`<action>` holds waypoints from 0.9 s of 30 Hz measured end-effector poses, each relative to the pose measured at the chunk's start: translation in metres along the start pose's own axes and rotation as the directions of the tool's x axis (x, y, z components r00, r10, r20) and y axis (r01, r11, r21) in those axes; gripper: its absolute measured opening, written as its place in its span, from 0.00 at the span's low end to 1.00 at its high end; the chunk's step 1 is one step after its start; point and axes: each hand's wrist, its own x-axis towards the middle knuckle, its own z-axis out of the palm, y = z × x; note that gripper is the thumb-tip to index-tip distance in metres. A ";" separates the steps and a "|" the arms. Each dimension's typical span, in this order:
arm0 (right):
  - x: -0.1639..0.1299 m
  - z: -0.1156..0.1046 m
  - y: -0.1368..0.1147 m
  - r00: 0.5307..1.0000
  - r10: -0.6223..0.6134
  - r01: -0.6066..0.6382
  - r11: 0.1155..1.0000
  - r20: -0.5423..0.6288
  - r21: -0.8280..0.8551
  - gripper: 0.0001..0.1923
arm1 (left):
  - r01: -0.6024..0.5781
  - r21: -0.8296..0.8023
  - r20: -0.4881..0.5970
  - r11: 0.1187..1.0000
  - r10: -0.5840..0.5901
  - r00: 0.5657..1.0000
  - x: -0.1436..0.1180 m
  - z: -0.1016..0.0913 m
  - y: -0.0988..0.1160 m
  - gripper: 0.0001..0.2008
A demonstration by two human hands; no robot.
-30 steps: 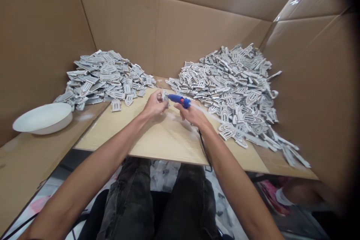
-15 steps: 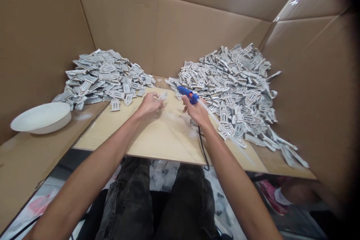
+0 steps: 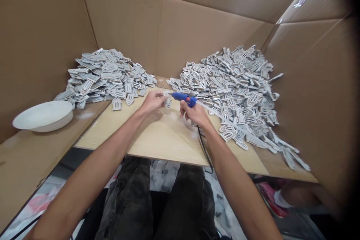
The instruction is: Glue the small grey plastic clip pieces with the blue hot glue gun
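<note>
My left hand pinches a small white arched window-shaped piece above the board. In my right hand is a blue glue gun, fingers wrapped round its handle. Its nozzle points left and meets or nearly meets the piece; contact is hard to make out. A clear glue stick sticks out of the gun's back end, and a black cord hangs from below my right hand over the board's front edge.
Heaps of similar white pieces lie at the left and right. A white bowl stands far left. Cardboard walls enclose the pale board. Below at right, another person's leg shows.
The glue gun has swung left and levelled, bringing its nozzle to the white piece. My left hand has turned the piece and shifted slightly right.
</note>
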 end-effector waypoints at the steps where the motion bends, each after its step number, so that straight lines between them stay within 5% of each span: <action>1: 0.001 0.000 0.001 1.000 0.005 -0.005 1.000 0.002 0.001 0.38 | -0.002 -0.006 -0.001 1.000 0.002 1.000 0.000 0.000 0.000 0.06; 17: 0.002 0.003 0.002 0.999 0.035 -0.036 0.999 0.018 0.030 0.35 | -0.058 -0.002 -0.006 0.998 0.058 0.998 -0.007 0.002 0.010 0.10; 27: 0.000 0.004 -0.003 0.998 0.063 -0.064 0.996 -0.022 -0.055 0.30 | -0.090 0.013 -0.009 0.996 0.090 0.996 -0.003 0.000 -0.004 0.10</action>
